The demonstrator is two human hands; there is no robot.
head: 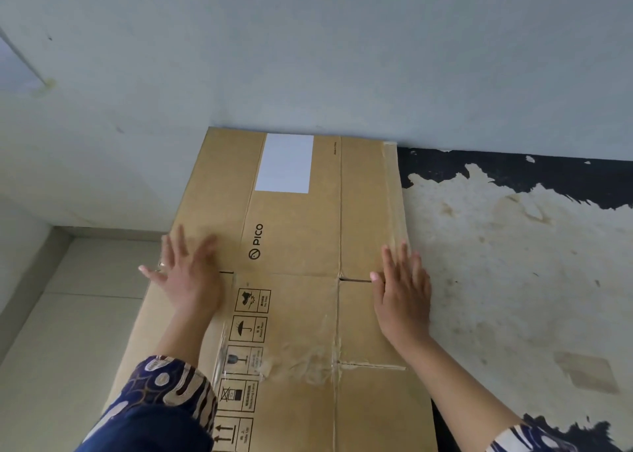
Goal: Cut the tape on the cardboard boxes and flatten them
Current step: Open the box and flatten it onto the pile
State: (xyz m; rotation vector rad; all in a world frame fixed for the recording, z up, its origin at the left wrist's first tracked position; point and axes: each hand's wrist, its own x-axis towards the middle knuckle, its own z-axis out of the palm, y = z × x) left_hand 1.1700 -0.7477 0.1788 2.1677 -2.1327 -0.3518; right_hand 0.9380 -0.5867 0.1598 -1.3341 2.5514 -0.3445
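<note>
worn table (496,263) | cardboard box (294,280) flattened, creased, clear tape | left hand (188,277), right hand (402,294) pressing, fingers spread

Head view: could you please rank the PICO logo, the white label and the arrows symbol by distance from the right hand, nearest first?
From the right hand, pressing flat on the cardboard box:
1. PICO logo, up to its left.
2. White label, at the far end near the wall.
3. Arrows symbol, at the near edge by the left sleeve.
</note>
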